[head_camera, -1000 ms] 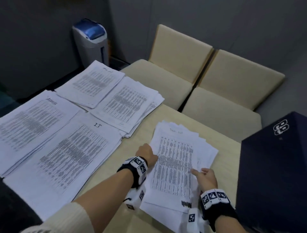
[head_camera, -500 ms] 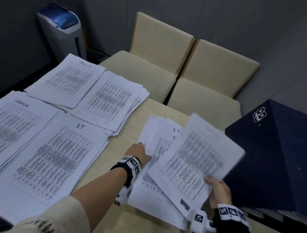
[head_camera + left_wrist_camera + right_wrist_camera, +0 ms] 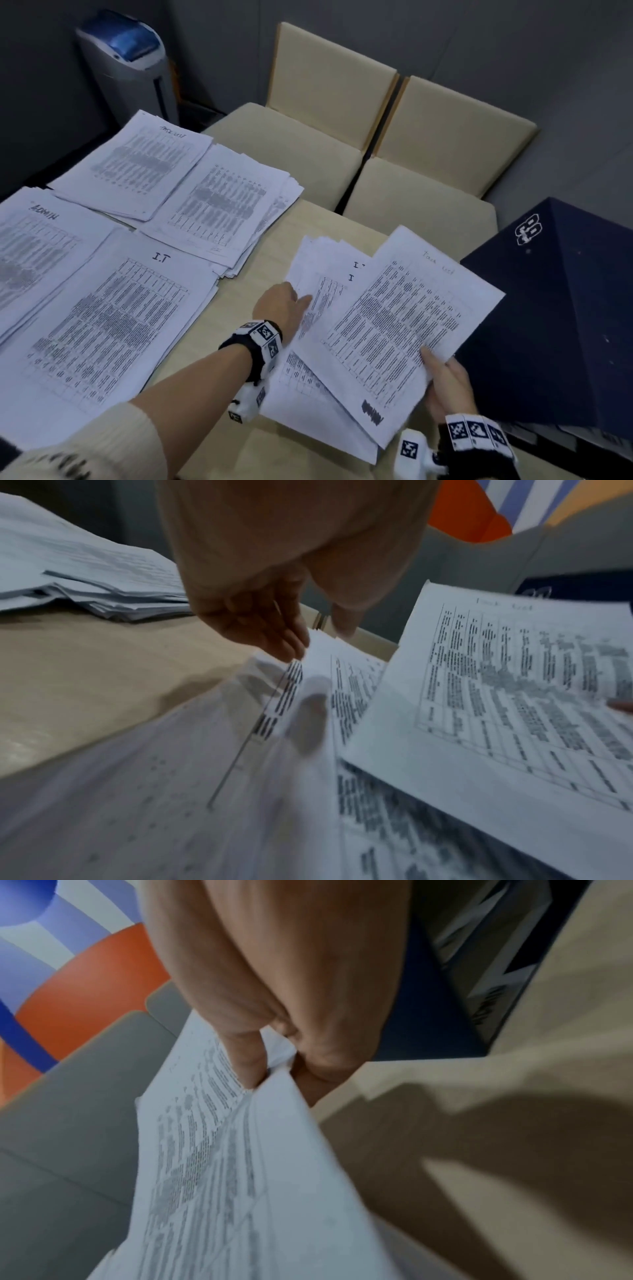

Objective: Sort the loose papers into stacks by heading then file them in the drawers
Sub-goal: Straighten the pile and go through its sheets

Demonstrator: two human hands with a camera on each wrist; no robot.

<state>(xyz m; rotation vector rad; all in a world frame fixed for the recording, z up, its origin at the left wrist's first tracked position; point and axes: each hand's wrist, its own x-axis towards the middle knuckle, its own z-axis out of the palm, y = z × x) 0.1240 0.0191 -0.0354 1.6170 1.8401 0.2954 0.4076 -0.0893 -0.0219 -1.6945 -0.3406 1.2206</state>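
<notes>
A loose pile of printed papers [image 3: 318,270] lies on the table to the right of centre, with "I.T" headings showing on its fanned top sheets. My right hand [image 3: 445,380] pinches the near right edge of one sheet headed "Task list" [image 3: 394,318] and holds it lifted over the pile. In the right wrist view, thumb and fingers [image 3: 246,1066] clamp that sheet [image 3: 222,1150]. My left hand [image 3: 284,308] rests at the pile's left edge, its fairly straight fingertips [image 3: 287,647] touching the papers [image 3: 171,791]. The lifted sheet [image 3: 514,683] hangs to their right.
Sorted stacks cover the table's left: "I.T" [image 3: 120,318], "Admin" [image 3: 34,246], "Task list" [image 3: 137,164] and one more [image 3: 222,205]. A dark blue drawer box [image 3: 555,308] stands at the right. Two beige chairs [image 3: 428,137] and a grey bin [image 3: 126,61] stand beyond the table [image 3: 239,308].
My right hand has picked the "Task list" top sheet off the loose pile and swung it right, uncovering "I.T" sheets. The left hand has stayed at the pile's left edge.
</notes>
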